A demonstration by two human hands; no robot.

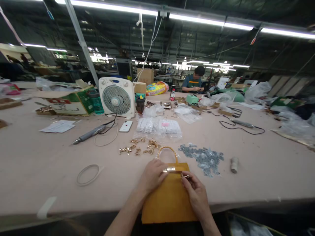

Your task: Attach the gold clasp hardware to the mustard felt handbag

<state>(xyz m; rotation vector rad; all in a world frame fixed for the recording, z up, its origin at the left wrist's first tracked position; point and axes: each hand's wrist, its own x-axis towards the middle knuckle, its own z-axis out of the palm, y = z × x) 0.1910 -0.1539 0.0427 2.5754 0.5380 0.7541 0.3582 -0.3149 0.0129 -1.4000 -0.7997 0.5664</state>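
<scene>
A mustard-yellow handbag panel [169, 203] with a looped handle [177, 158] lies at the table's front edge, its lower end over my lap. My left hand [153, 175] rests on its upper left, fingers closed along the edge beside a shiny clear strip [169, 169]. At the upper right, my right hand [195, 189] pinches a small gold metal fitting [185, 176] between thumb and fingers, against the panel. Similar gold fittings [152, 145] lie in small heaps beyond the handle. To their right spreads a pile of flat grey metal washers or plates [205, 159].
A grey electric screwdriver [91, 133] and a phone [126, 126] lie left, before a box fan [116, 96]. A tape ring [88, 174] is nearer. Plastic-wrapped packets [158, 127] lie ahead. On the right are a small roll [234, 164] and another screwdriver [242, 123]. A co-worker [193, 82] sits opposite.
</scene>
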